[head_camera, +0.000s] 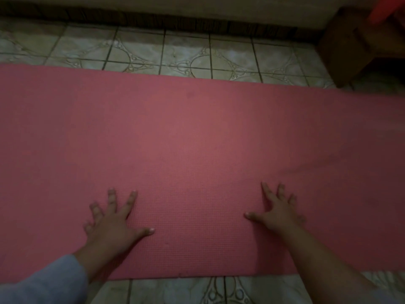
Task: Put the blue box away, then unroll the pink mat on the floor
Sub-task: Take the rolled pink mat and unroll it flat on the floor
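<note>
The pink mat [197, 139] lies unrolled and flat on the tiled floor [186, 53], stretching across the view from the left edge to the right edge, where its surface is blurred and looks slightly rippled. Both hands rest palm down on the mat near its closer edge, well apart from each other. The left hand [114, 224] has its fingers spread wide and straight, a grey sleeve [41, 281] covering the forearm behind it. The right hand [278, 211] is likewise splayed flat, holding nothing, its forearm bare. Beyond the mat, a dark baseboard [175, 20] runs along the wall, and a brown wooden piece of furniture [350, 44] stands at the upper right corner.
</note>
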